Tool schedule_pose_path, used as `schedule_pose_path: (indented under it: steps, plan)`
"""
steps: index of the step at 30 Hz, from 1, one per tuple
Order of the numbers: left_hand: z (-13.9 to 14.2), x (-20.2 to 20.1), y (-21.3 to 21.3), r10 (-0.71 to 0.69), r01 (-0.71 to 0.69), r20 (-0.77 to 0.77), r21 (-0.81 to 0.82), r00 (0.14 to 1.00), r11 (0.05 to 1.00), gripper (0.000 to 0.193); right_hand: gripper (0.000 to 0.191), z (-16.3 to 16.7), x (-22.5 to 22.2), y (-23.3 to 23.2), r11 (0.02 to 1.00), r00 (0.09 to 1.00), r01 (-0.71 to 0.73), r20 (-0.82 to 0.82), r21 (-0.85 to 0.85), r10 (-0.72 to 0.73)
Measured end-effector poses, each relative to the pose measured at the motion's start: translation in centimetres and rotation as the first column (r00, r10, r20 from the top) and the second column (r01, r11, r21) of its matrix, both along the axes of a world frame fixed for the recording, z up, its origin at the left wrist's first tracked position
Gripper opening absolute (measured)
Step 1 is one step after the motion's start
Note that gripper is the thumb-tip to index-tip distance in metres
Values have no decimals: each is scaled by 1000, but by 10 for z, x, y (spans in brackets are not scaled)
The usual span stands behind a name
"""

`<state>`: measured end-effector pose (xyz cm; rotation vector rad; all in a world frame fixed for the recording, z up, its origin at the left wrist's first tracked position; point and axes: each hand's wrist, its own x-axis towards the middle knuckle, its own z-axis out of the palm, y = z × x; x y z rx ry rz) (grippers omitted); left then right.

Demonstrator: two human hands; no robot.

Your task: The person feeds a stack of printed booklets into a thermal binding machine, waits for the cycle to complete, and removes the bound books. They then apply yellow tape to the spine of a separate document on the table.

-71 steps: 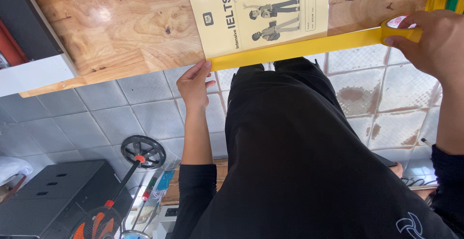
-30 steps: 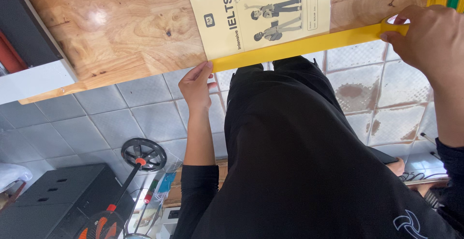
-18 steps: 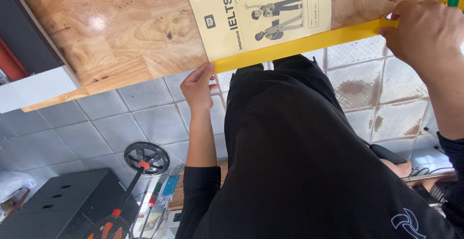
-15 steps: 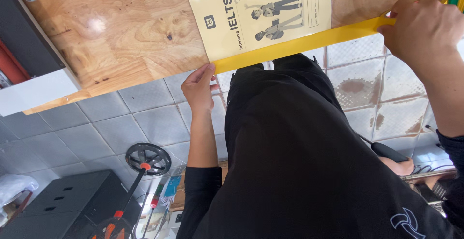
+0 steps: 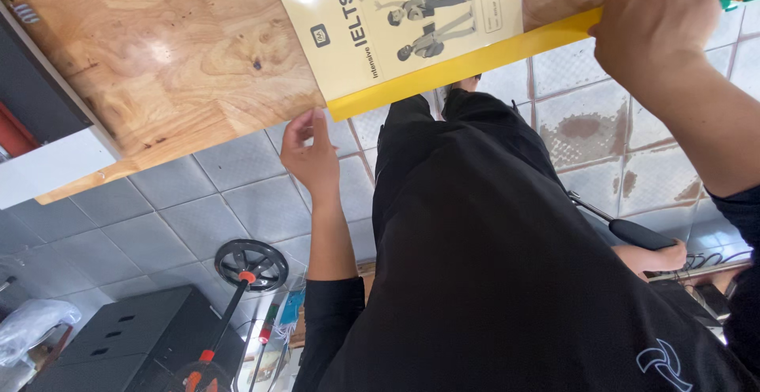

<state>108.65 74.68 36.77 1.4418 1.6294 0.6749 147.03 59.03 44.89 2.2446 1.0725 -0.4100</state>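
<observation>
**A:** I'm looking straight down from the head camera now. What do you make of the right hand (image 5: 653, 32)?

**B:** It's up at the far right of the wooden counter (image 5: 158, 59), knuckles toward us, closed over the end of a yellow ruler (image 5: 467, 63). The fingers are curled together and clamped on that end; a bit of red shows just above them, too small for me to name.

**A:** And the ruler itself?

**B:** It runs slantwise along the near edge of the counter, pressed against the lower edge of a pale yellow booklet (image 5: 396, 20) with drawn figures on its cover. The booklet lies flat on the wood, overhanging the edge slightly.

**A:** Left hand (image 5: 310, 158)?

**B:** Below the counter edge, just beside the ruler's left tip. Fingers are loosely apart, fingertips raised toward the underside of the edge. I can't tell whether they actually touch the wood or the ruler. It holds nothing.

**A:** Anything around?

**B:** Black clothing (image 5: 507, 265) fills the middle. Grey floor tiles (image 5: 198, 218) beneath, a measuring wheel (image 5: 251, 265) with an orange hub lower left, beside a dark case (image 5: 127, 344).
</observation>
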Motion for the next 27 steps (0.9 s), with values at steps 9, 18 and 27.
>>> schedule_pose_path:
  steps: [9, 18, 27]
  plan:
    - [32, 161, -96, -845, 818, -140, 373, 516, 437, 65, 17, -8, 9, 1, 992, 994, -108, 10, 59, 108]
    - [-28, 182, -95, -761, 832, -366, 385, 535, 400, 69, 15, -3, 21, -5, 984, 983, -138, -102, 114, 150]
    - [30, -23, -1, -408, 604, -657, 93, 635, 791, 98, 13, -8, 29, -8, 951, 952, -260, -117, 167, 281]
